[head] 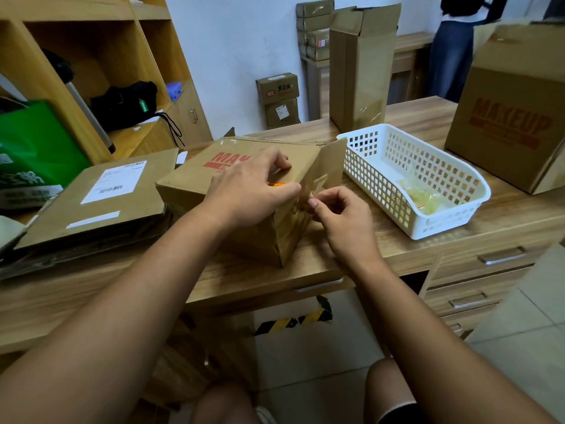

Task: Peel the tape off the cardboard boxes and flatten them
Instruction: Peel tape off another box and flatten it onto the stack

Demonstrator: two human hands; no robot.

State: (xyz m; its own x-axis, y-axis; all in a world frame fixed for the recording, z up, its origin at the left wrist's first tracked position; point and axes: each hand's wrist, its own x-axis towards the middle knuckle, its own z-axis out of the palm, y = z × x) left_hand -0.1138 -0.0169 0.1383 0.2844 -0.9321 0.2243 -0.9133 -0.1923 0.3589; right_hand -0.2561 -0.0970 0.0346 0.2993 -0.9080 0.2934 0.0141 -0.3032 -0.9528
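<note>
A brown cardboard box [195,175] with red print lies on its side in the middle of the wooden desk. My left hand [247,191] rests on top of the box with its fingers curled over the right edge. My right hand [342,218] pinches a strip of clear tape [308,191] at the box's right end, beside a raised flap [333,163]. A flattened box [101,200] with a white label lies at the left. Two upright boxes stand behind: a tall one [360,65] and a printed one [513,105].
A white plastic basket [406,179] holding crumpled tape sits right of the box. Wooden shelves [91,41] with a black bag and a green bag stand at the left. Desk drawers [483,270] are at the right. A person [458,41] stands at the far right.
</note>
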